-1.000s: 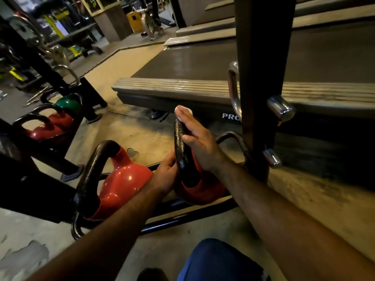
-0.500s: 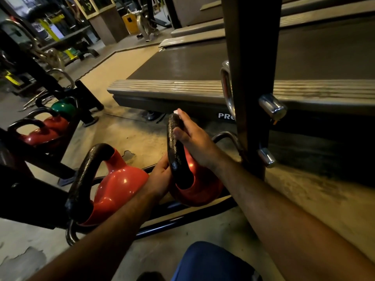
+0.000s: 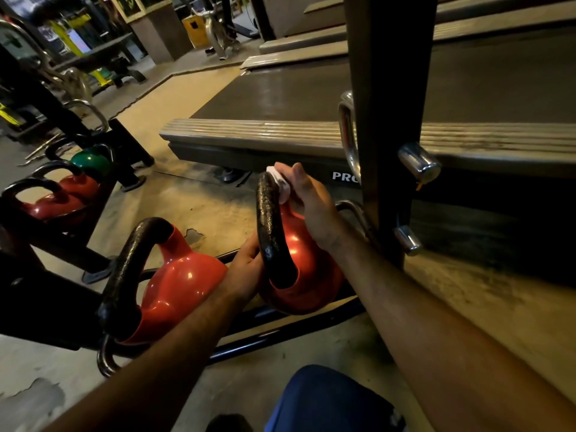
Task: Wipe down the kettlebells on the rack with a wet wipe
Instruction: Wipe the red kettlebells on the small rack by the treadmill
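Right grip [image 3: 307,198]: your fingers pinch the white wipe [image 3: 280,183] against the top of the handle [image 3: 270,226] on the right-hand kettlebell [image 3: 307,275]. Left grip [image 3: 247,269] curls against that bell's left side, just under the handle, steadying it. Handle's long axis runs up and away from you, an arch from the red body to its crown. The wipe sits at the crown, so the unwiped run lies down the near leg toward your left hand. My read: right hand is nearer and should drag down it. Count: two red bells on the near rack [image 3: 280,335], the second [image 3: 174,285] just left of your left wrist. Far rack at left holds two red [image 3: 53,204] [image 3: 79,185] and one green [image 3: 90,162]. Five bells, one wipe.
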